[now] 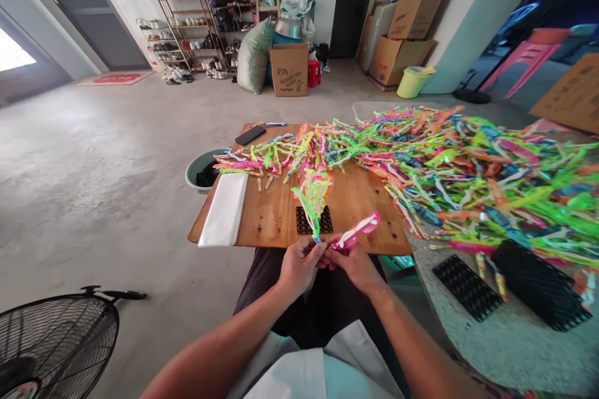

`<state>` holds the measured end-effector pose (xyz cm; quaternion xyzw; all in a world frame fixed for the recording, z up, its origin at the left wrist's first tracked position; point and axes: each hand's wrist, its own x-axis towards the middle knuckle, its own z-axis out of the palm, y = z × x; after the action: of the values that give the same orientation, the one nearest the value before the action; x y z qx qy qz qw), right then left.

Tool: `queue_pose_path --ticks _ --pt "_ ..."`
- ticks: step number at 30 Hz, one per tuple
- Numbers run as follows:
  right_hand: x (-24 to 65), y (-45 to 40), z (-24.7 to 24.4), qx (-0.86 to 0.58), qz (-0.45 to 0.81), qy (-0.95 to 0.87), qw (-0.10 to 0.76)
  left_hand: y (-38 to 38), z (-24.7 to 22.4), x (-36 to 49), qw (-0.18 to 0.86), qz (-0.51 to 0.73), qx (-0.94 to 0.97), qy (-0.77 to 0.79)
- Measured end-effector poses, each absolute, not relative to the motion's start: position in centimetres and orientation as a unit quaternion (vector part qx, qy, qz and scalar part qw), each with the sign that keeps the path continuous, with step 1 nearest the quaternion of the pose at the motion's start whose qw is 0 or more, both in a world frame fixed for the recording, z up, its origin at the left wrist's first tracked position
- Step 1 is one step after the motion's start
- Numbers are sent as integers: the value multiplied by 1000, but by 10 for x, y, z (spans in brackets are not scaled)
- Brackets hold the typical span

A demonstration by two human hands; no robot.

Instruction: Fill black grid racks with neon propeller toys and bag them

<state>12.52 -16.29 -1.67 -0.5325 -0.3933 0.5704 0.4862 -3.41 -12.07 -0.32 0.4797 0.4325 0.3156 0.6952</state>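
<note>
My left hand (300, 266) pinches the lower end of a green plastic toy piece (309, 211) with a white strip. Close beside it, my right hand (354, 266) is closed on a pink plastic toy piece (358, 230), also with a white strip, that slants up to the right. The fingertips of both hands meet just over the table's near edge. Beyond them lies a black perforated tray (302, 224), with several yellow-green and pink pieces (319, 190) standing up at its far side; how they sit in it is partly hidden.
Loose coloured pieces (468, 162) are heaped across the wooden table (271, 218) and the grey table (505, 355) at right. Black trays (538, 280) lie on the grey one. A folded white sheet (224, 208), a phone (250, 135), a basin (194, 177) and a fan (56, 336) are leftward.
</note>
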Motion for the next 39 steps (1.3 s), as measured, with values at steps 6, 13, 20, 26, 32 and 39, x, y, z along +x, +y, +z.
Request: queue_pose_path --ticks 6,13,20,26,32,39 --pt "132 -142 -15 -573 525 -376 505 -97 -10 -53 665 362 473 450" --pt "134 -110 -4 -586 521 -353 510 -65 -22 -55 620 356 511 477" --pt "135 -107 -6 -687 368 -488 394 -63 -30 -46 441 311 658 525" --pt "140 -111 -13 -702 283 -528 386 -59 -38 -45 360 284 720 521" --pt "141 -109 -18 -705 291 -500 410 -55 -38 -46 322 265 754 508" --pt "132 -108 -16 -665 472 -427 391 -62 -39 -47 231 242 814 475"
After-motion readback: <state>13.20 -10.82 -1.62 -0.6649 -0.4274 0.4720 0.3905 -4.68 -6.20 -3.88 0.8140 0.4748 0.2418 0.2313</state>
